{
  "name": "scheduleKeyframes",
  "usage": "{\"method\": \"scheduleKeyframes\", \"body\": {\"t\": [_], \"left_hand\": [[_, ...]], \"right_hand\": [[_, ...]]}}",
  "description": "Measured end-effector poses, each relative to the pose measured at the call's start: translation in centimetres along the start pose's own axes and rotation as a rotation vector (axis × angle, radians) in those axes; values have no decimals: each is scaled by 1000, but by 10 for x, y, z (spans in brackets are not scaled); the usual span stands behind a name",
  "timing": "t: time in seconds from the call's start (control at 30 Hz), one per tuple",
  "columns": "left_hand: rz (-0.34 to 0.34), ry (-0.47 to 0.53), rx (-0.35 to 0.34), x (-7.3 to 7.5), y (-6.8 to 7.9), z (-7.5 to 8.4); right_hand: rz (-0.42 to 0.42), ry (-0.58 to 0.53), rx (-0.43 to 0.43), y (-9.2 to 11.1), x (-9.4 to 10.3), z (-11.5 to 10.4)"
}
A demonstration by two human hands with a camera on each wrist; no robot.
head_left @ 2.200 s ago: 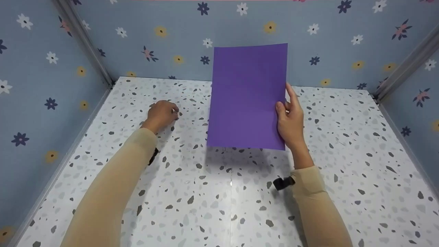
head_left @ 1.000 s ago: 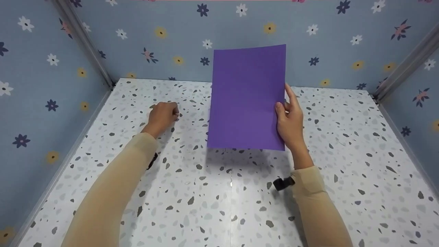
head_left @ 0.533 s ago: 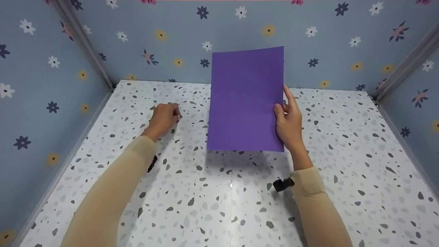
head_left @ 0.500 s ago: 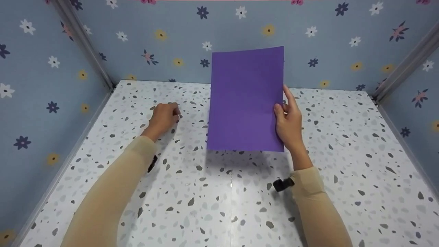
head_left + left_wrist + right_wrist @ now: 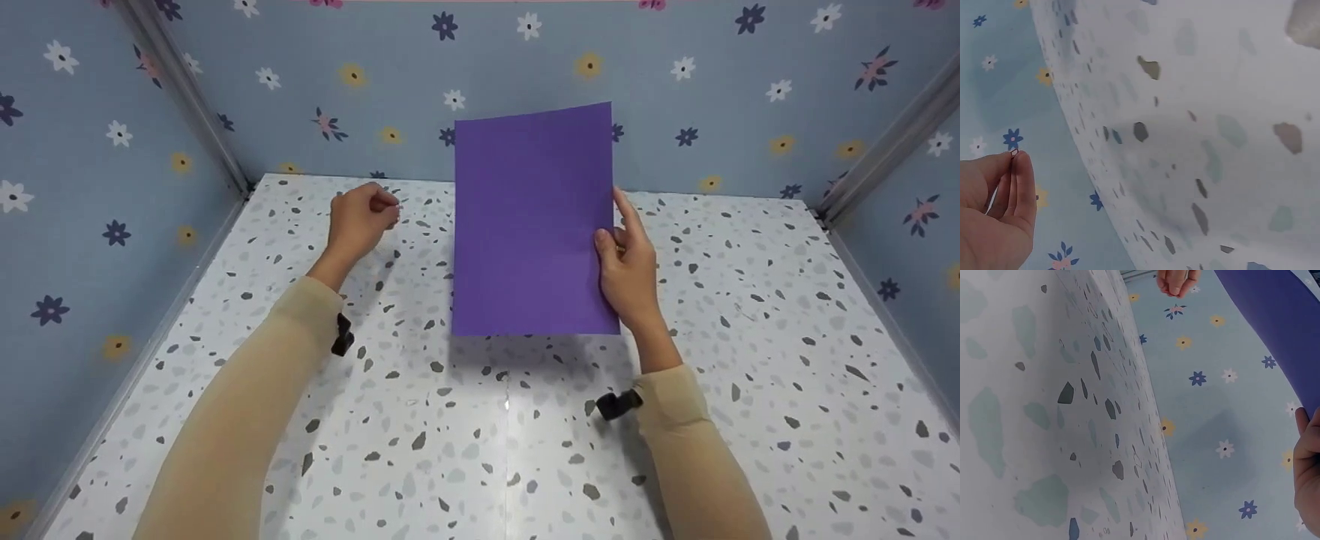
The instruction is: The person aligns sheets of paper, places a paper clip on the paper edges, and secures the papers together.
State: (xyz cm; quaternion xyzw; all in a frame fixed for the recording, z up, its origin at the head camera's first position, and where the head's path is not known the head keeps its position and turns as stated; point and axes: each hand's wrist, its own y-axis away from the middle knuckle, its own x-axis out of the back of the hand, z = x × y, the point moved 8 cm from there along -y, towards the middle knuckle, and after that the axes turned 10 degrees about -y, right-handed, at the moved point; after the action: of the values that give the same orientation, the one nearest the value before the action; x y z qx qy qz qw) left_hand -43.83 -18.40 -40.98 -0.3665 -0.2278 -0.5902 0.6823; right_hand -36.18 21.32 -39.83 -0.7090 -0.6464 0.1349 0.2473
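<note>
My right hand (image 5: pixel 631 277) holds a purple sheet of paper (image 5: pixel 532 225) by its right edge, thumb on the front and fingers behind. The sheet stands nearly upright over the table, its lower edge toward me; in the right wrist view part of the purple sheet (image 5: pixel 1286 320) shows above that hand. My left hand (image 5: pixel 358 219) is raised to the left of the sheet, apart from it. Thumb and fingertips pinch a tiny, thin reddish loop (image 5: pixel 1014 152), like the end of a paper clip; most of it is hidden by the fingers.
The white speckled table (image 5: pixel 420 450) lies beneath both hands. Behind it rises a blue flowered wall (image 5: pixel 405 45), with side walls at left and right. Small black cameras (image 5: pixel 616 405) are strapped to both wrists.
My left hand has risen from low over the table and moved away from me, turning so the pinching fingertips show. The purple sheet has shifted slightly left, still held by my right hand.
</note>
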Motion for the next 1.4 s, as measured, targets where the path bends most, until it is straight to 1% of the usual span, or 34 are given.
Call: {"method": "scheduleKeyframes", "body": {"t": [0.17, 0.47, 0.53, 0.63, 0.67, 0.8, 0.87, 1.0, 1.17, 1.4], "left_hand": [[36, 75, 25, 9, -4, 15], [90, 256, 25, 19, -10, 38], [100, 297, 26, 22, -12, 42], [117, 351, 21, 25, -14, 49], [122, 360, 21, 26, -14, 51], [141, 407, 24, 28, -15, 54], [143, 430, 43, 29, -14, 54], [153, 483, 73, 32, -15, 53], [165, 544, 58, 40, -18, 55], [148, 628, 51, 46, -23, 62]], "right_hand": [[-2, -11, -5, 0, -1, 0], [-25, -24, 21, -1, -5, -2], [-37, -37, 26, 0, -7, -7], [-64, -54, 47, 4, -11, -24], [-71, -54, 54, 4, -12, -25], [-93, -48, 88, 5, -15, -25], [-103, -50, 93, 6, -17, -24], [-129, -54, 98, 9, -23, -43], [-139, -36, 110, 11, -24, -48], [-140, -52, 118, 11, -24, -47]]}}
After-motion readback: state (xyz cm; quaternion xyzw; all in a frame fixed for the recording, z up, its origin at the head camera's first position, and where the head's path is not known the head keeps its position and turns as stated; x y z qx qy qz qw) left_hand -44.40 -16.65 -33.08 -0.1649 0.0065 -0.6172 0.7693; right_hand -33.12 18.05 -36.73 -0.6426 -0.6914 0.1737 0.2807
